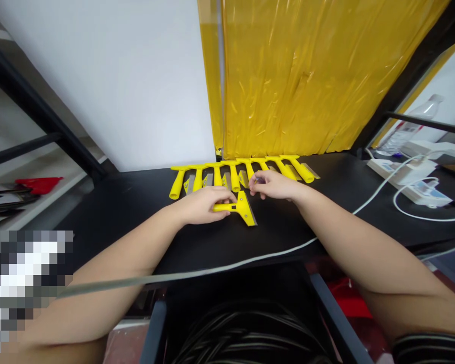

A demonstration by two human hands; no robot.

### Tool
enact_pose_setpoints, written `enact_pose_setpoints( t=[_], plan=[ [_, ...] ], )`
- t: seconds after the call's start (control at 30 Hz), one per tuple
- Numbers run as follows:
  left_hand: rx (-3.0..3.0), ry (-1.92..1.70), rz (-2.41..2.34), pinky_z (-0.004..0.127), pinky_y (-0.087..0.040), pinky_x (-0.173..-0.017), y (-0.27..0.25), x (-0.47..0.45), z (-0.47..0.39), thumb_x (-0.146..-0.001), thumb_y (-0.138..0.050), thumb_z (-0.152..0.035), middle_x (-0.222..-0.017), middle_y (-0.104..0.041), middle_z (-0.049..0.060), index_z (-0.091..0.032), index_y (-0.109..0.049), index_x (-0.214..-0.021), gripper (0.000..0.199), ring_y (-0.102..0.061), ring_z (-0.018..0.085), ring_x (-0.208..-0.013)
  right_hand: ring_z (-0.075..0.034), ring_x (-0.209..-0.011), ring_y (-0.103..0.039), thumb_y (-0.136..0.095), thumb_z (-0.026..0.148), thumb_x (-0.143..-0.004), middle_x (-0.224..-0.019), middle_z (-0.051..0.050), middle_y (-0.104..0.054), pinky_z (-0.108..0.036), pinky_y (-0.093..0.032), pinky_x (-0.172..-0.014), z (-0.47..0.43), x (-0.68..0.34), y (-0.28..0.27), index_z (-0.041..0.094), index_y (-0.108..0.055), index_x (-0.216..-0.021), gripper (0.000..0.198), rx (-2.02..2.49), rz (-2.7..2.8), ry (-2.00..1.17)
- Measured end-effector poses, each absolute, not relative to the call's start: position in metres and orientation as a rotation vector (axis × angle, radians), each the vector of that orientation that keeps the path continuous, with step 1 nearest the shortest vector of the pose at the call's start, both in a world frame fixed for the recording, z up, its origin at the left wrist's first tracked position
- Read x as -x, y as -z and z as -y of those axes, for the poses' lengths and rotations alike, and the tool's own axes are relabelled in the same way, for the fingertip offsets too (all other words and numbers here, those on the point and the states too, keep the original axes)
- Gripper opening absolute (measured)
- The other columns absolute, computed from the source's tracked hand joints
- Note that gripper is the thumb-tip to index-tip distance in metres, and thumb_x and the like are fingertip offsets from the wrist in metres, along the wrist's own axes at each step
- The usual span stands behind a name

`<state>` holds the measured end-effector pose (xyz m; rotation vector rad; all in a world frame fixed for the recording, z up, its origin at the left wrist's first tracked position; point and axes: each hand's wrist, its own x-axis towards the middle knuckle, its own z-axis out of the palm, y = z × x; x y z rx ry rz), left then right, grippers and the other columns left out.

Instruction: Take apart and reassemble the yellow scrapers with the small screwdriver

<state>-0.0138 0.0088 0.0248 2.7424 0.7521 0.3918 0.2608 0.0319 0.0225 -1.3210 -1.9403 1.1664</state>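
Note:
My left hand (208, 205) is closed around the handle of a yellow scraper (243, 208), whose wide head and metal blade edge point right, just above the black shelf. Close to its right, my right hand (267, 184) has its fingers curled and pinched together; a small dark bit shows at the fingertips, too small to name. Behind both hands lies a row of several yellow scrapers (197, 178), heads toward the back and handles toward me, with metal blades between them. The right hand partly covers some of that row.
A white cable (258, 260) runs along the shelf's front edge. Power strips (409, 182) with white cords and a plastic bottle (415, 124) stand at the right. A white panel (136, 81) and a yellow-wrapped panel (307, 76) rise behind. Black frame bars (41, 101) flank the shelf (136, 202).

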Motion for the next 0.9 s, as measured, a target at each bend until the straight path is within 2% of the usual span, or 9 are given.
enact_pose_setpoints(
  t=[0.1, 0.2, 0.3, 0.57, 0.9],
  plan=[
    [-2.736, -0.417, -0.741, 0.033, -0.051, -0.085, -0.025, 0.013, -0.008, -0.094, -0.066, -0.028, -0.102, -0.071, 0.005, -0.021, -0.069, -0.118, 0.025, -0.066, 0.021, -0.094, -0.015, -0.062, -0.074, -0.076, 0.011, -0.083, -0.084, -0.005, -0.077, -0.021, -0.049, -0.054, -0.028, -0.254, -0.019, 0.017, -0.064, -0.101, 0.023, 1.371, 1.861, -1.396],
    [-2.724, -0.428, -0.731, 0.033, -0.051, -0.084, -0.025, 0.012, -0.008, -0.093, -0.066, -0.028, -0.099, -0.070, 0.005, -0.021, -0.069, -0.118, 0.026, -0.066, 0.021, -0.092, -0.019, -0.066, -0.078, -0.079, 0.012, -0.080, -0.082, -0.004, -0.074, -0.017, -0.034, -0.039, -0.026, -0.251, -0.017, 0.019, -0.060, -0.112, 0.037, 1.355, 1.763, -1.544],
    [-2.715, -0.432, -0.728, 0.033, -0.051, -0.083, -0.023, 0.011, -0.009, -0.093, -0.066, -0.028, -0.099, -0.070, 0.005, -0.020, -0.069, -0.116, 0.025, -0.065, 0.020, -0.091, -0.019, -0.065, -0.078, -0.080, 0.009, -0.078, -0.079, -0.002, -0.072, -0.014, -0.025, -0.035, -0.026, -0.250, -0.016, 0.020, -0.058, -0.116, 0.045, 1.347, 1.730, -1.611],
    [-2.714, -0.433, -0.705, 0.033, -0.050, -0.083, -0.019, 0.011, -0.012, -0.091, -0.067, -0.027, -0.097, -0.069, 0.004, -0.021, -0.069, -0.115, 0.025, -0.065, 0.020, -0.090, -0.016, -0.061, -0.076, -0.076, 0.005, -0.080, -0.077, -0.002, -0.074, -0.012, -0.030, -0.036, -0.025, -0.246, -0.011, 0.019, -0.056, -0.109, 0.038, 1.330, 1.744, -1.609],
    [-2.692, -0.480, -0.721, 0.032, -0.050, -0.080, -0.022, 0.014, -0.013, -0.092, -0.065, -0.027, -0.095, -0.068, 0.004, -0.021, -0.069, -0.115, 0.024, -0.064, 0.019, -0.086, -0.016, -0.066, -0.077, -0.074, 0.003, -0.079, -0.076, 0.002, -0.070, -0.013, -0.036, -0.040, -0.023, -0.245, -0.012, 0.020, -0.055, -0.107, 0.037, 1.377, 1.800, -1.538]
  ],
)
